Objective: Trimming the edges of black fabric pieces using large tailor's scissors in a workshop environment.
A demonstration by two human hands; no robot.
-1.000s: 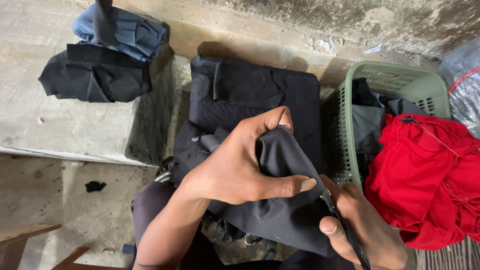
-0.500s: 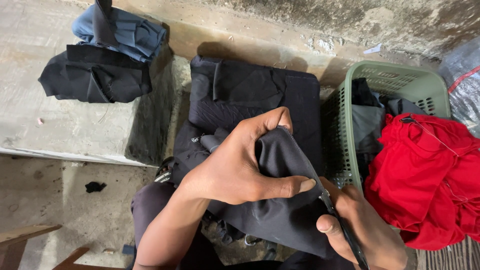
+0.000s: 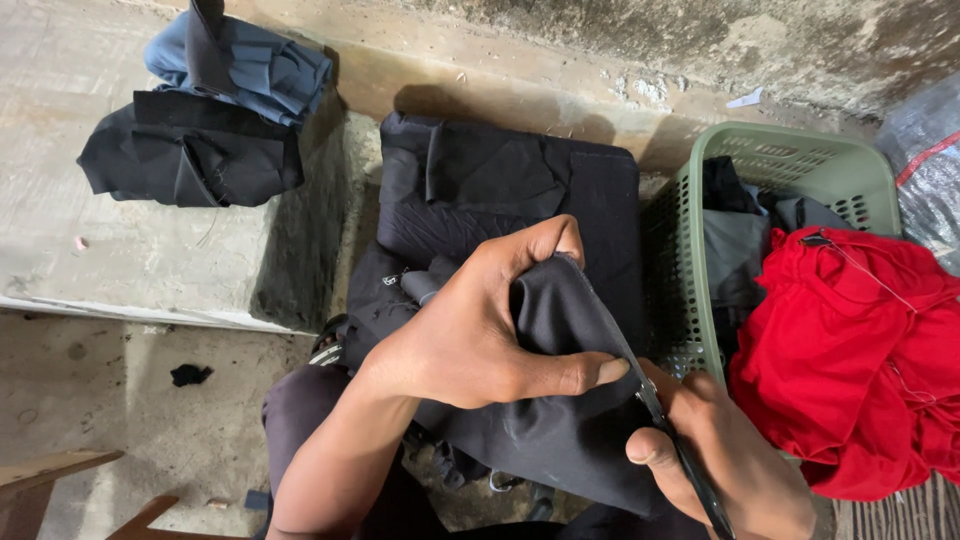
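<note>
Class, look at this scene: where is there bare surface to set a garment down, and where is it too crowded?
Free: the concrete ledge in front of the folded black cloth pile, and the bare floor below it. Crowded: the green plastic basket under red fabric, and the lap, where both hands grip dark cloth.

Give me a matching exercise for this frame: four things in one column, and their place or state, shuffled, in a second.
Things:
1. red garment
2. green basket
3. blue-grey cloth
4. left hand

Places or states:
A. on the concrete ledge, top left
B. gripping dark fabric
C. draped over the basket's right side
D. on the ground, right of the folded dark pile

Pairs: 1-C, 2-D, 3-A, 4-B
</note>
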